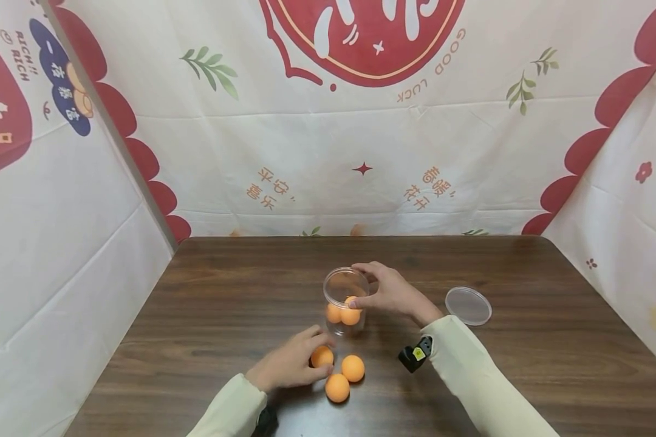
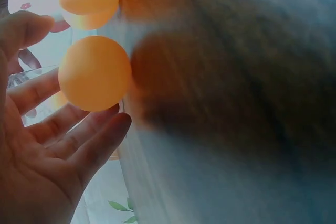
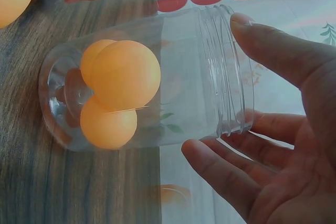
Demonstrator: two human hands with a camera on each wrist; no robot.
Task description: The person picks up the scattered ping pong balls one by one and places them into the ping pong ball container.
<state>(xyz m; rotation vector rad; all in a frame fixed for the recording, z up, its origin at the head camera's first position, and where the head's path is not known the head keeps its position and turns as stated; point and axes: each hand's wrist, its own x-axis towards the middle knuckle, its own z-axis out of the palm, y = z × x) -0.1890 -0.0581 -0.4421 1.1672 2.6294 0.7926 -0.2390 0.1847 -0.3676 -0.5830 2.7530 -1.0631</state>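
The right hand (image 1: 396, 294) grips the rim of the clear jar (image 1: 339, 297), upright mid-table with three orange balls (image 3: 126, 74) inside. Near left, the left hand (image 1: 292, 362) curves loosely about another ball (image 1: 322, 356), thumb apart; two more balls (image 1: 337, 388) lie just right.

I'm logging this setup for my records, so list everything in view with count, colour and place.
Table: one, brown, across the lower head view
Jar: one, clear, upright mid-table
Loose balls: three, orange, on the near side of the jar
Jarred balls: three visible, orange, inside the jar
Lid: one, clear, flat, right of the jar
Hangings: number unclear, white with prints, behind and beside the table
Wrist devices: two, black, one per wrist
Sleeves: two, pale cream, forearms
Left hand: one, bare, at the leftmost loose ball
Right hand: one, bare, holding the jar's rim
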